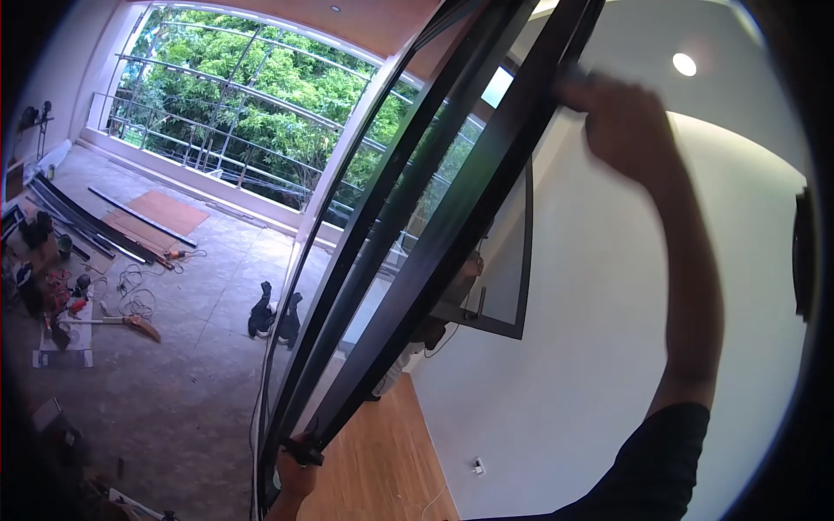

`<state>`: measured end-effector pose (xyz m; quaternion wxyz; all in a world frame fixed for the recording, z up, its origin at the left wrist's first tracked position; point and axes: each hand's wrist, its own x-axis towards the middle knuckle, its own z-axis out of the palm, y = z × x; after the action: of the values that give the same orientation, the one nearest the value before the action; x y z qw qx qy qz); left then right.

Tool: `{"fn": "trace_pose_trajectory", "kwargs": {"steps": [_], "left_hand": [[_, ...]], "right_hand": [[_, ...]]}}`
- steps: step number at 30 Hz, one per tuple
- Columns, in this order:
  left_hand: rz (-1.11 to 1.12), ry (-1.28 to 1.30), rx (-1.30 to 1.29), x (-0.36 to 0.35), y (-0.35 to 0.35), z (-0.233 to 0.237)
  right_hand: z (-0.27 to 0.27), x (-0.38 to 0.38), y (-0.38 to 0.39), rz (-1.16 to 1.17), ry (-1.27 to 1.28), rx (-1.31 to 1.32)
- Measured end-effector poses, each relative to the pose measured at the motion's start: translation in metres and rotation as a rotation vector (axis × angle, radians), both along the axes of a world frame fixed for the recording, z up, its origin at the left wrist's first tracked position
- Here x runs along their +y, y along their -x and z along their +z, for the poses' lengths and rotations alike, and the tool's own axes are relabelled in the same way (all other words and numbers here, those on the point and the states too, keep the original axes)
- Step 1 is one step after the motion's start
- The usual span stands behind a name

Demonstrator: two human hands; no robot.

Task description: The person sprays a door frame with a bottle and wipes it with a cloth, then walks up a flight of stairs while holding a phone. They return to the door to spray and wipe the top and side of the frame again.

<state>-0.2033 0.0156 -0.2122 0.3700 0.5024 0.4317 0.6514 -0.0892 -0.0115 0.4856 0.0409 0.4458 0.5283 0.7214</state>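
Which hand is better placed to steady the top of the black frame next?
Likely right. The right hand grips the black frame high up, arm raised, while the left hand holds its lower end, near the floor.

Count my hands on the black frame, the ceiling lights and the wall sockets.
Hands on the black frame: 2, left hand and right hand
Ceiling lights: 2
Wall sockets: 1
Total: 5

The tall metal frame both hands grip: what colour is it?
Black. The tall metal frame shows best in the head view, gripped by right hand and left hand.
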Motion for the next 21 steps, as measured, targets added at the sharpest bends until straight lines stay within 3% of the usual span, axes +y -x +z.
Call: {"fn": "trace_pose_trajectory", "kwargs": {"steps": [3, 5, 8, 10, 11, 13, 15, 16, 18, 20, 21], "left_hand": [[-0.023, -0.044, 0.022, 0.008, -0.001, -0.004], [-0.047, -0.053, 0.033, 0.007, 0.001, -0.007], [-0.060, -0.042, 0.028, 0.004, 0.001, -0.002], [-0.034, -0.089, 0.141, 0.008, 0.003, -0.003], [-0.025, -0.127, 0.237, 0.010, 0.004, -0.003], [-0.060, -0.094, 0.216, 0.013, 0.002, -0.006], [-0.018, -0.187, 0.260, 0.014, 0.005, 0.003], [-0.069, -0.096, 0.208, 0.016, 0.006, 0.001], [-0.107, -0.013, 0.180, 0.019, 0.006, -0.015], [-0.126, -0.042, 0.180, 0.024, 0.009, -0.022], [-0.154, -0.065, 0.146, 0.023, 0.011, -0.013]], "right_hand": [[-0.110, -0.015, 0.010, -0.016, 0.368, -0.013], [-0.113, -0.011, 0.011, -0.007, 0.356, 0.130], [-0.024, 0.018, -0.022, 0.277, 0.293, 0.149], [0.082, 0.046, -0.056, 0.234, -0.051, -0.003], [0.080, 0.031, -0.014, 0.351, 0.142, 0.340], [0.085, 0.041, -0.021, 0.177, -0.080, -0.216], [0.004, 0.031, -0.016, 0.345, 0.029, 0.162], [-0.019, 0.039, -0.029, 0.463, 0.219, 0.058], [-0.103, 0.074, -0.085, 0.505, 0.309, 0.242], [-0.263, 0.064, -0.072, 0.512, 0.371, 0.359], [-0.328, 0.062, -0.065, 0.521, 0.435, 0.282]]}}
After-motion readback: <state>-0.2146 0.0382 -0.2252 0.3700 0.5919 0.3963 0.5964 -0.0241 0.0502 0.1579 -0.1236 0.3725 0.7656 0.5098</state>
